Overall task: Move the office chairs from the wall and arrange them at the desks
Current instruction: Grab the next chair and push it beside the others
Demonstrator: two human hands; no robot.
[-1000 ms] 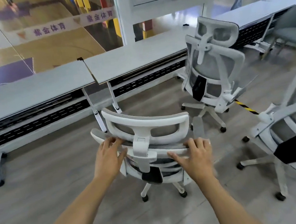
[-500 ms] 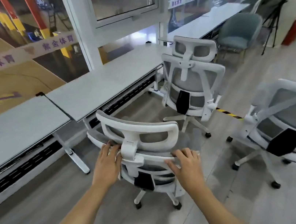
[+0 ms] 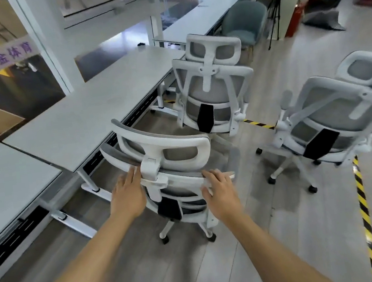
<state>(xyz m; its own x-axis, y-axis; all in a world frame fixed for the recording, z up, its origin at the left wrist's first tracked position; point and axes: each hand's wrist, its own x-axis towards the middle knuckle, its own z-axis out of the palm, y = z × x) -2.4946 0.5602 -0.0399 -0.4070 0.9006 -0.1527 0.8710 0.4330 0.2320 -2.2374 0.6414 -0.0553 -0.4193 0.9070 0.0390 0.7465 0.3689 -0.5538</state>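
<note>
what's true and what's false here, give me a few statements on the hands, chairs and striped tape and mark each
1. Both the left hand and the right hand rest on the nearest white chair. True.
2. Three white mesh chairs are in view. True: the nearest, the middle chair and the right chair.
3. The right hand grips the headrest. False: it lies on the backrest's top rim, below the headrest.
4. The teal chair is closest to the person. False: the teal chair stands far back by the far desk.
5. The striped tape runs across a desktop. False: the striped tape lies on the floor.
</note>
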